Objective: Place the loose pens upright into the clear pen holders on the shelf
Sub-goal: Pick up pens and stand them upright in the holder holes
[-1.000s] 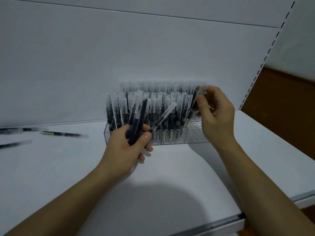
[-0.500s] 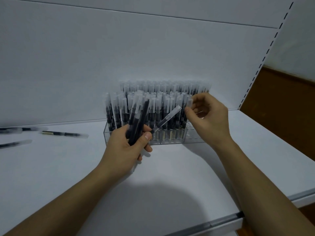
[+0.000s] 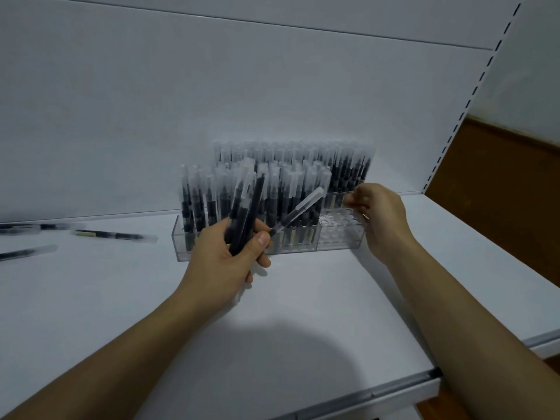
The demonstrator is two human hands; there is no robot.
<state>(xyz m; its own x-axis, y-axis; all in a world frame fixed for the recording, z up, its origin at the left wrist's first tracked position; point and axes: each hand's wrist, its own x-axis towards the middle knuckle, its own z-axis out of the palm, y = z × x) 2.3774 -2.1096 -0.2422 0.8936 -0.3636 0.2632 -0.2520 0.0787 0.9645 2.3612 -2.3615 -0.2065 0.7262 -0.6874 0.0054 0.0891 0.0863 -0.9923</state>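
My left hand [image 3: 225, 259] grips a bundle of black pens with frosted caps [image 3: 245, 213], caps up, in front of the clear pen holder [image 3: 339, 245]. One pen [image 3: 298, 212] of the bundle sticks out slanting to the right. The holder's left part is packed with upright pens [image 3: 281, 192]; its right end shows bare holes [image 3: 336, 221]. A second row of upright pens [image 3: 303, 153] stands behind. My right hand [image 3: 380, 216] hovers over the holder's right end, fingers curled, fingertips close to the standing pens; whether they pinch one is unclear. Loose pens [image 3: 115, 235] lie on the shelf at left.
More loose pens [image 3: 27, 253] lie near the left edge of view. The white shelf board [image 3: 303, 313] ends in a metal front rail [image 3: 394, 392]. A white back panel rises behind, and a slotted upright [image 3: 466, 101] bounds the right side.
My right hand let go of the pen it set in the back row, reached toward the slanting pen, then drew right over the holder's bare end. The left hand kept its bundle.
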